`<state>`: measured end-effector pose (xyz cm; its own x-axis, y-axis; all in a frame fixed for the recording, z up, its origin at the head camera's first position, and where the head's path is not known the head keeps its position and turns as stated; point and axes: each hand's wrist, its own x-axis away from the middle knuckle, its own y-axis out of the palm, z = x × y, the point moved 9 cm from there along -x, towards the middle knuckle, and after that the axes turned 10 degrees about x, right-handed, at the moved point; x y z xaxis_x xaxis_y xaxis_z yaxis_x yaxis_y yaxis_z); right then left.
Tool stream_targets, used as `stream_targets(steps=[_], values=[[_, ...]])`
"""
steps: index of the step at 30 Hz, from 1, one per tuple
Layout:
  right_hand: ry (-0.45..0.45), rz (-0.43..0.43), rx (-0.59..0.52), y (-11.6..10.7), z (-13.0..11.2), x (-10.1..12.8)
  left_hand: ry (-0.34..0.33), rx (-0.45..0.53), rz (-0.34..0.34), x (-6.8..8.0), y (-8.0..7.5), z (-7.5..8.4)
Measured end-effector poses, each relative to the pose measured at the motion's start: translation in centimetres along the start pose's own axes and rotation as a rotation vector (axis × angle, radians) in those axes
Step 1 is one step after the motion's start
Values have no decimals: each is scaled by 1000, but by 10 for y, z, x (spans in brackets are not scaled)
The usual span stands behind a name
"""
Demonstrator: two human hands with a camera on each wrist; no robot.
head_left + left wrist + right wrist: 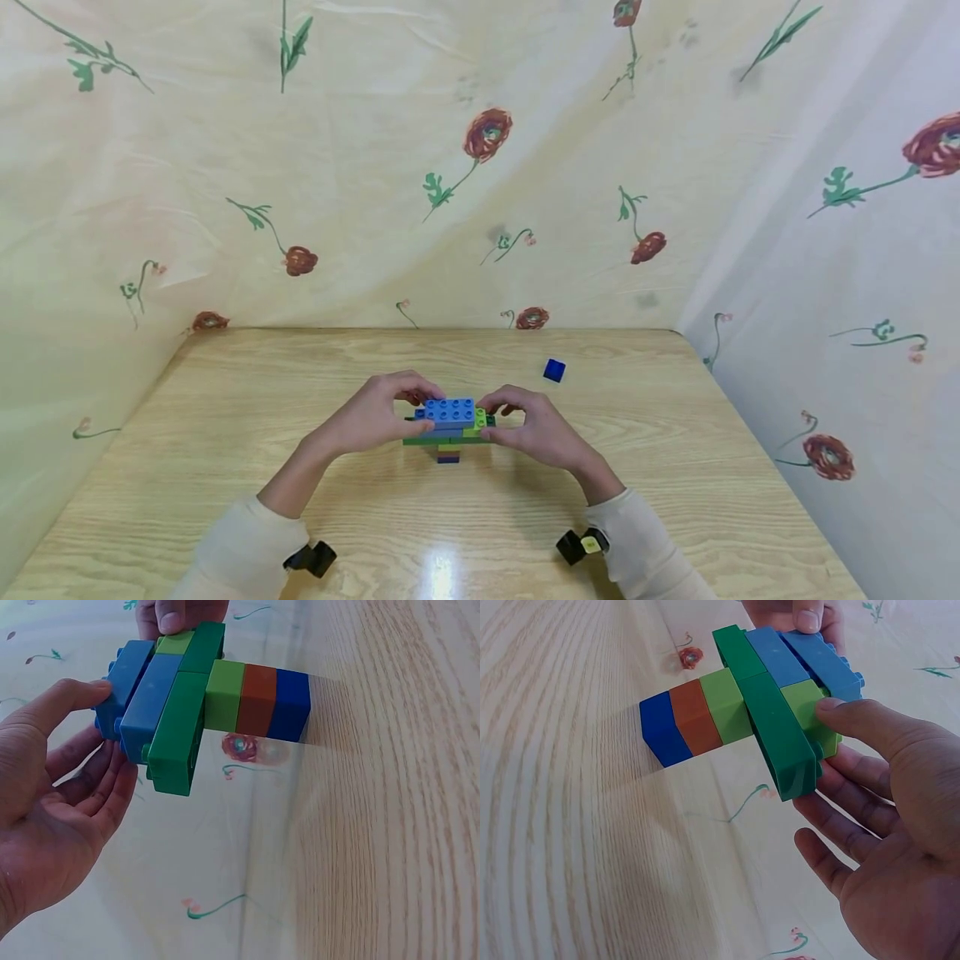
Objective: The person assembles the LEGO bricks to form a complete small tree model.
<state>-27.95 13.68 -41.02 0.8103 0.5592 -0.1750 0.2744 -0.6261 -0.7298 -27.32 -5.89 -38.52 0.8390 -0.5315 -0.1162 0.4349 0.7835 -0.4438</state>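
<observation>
Centre of the bench [225, 400], near my edge, stands the brick build [450, 427]: a short column of dark blue, orange and light green bricks [259, 699] under a long dark green plate [178, 727], with blue bricks [448, 411] stacked on top. My left hand [375, 417] pinches the left end, thumb on the blue brick's side in the left wrist view, fingers loosely curved behind it. My right hand [536, 432] pinches the right end, thumb on the lime brick [810, 712], fingers spread under the plate. Both grips pinch the build between them. One loose blue cube [554, 370] sits apart, behind and to the right. Flowered cloth [480, 167] hangs around the bench. To do this step well, I judge: press straight down over the column, not on the overhanging ends, or the plate levers off; keep the thumbs level on both sides; steady the narrow base so it doesn't tip. Whether the top blue brick is fully seated I can't tell.
</observation>
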Motion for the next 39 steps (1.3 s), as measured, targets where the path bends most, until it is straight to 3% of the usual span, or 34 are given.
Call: stream_targets(steps=[15, 24, 39], values=[[-5, -3, -1, -2, -2, -2, 5, -11, 0, -3, -1, 0], [-77, 96, 5, -11, -20, -6, 1, 24, 8, -7, -1, -3], [-12, 120, 1, -3, -27, -6, -18, 86, 12, 1, 0, -7]])
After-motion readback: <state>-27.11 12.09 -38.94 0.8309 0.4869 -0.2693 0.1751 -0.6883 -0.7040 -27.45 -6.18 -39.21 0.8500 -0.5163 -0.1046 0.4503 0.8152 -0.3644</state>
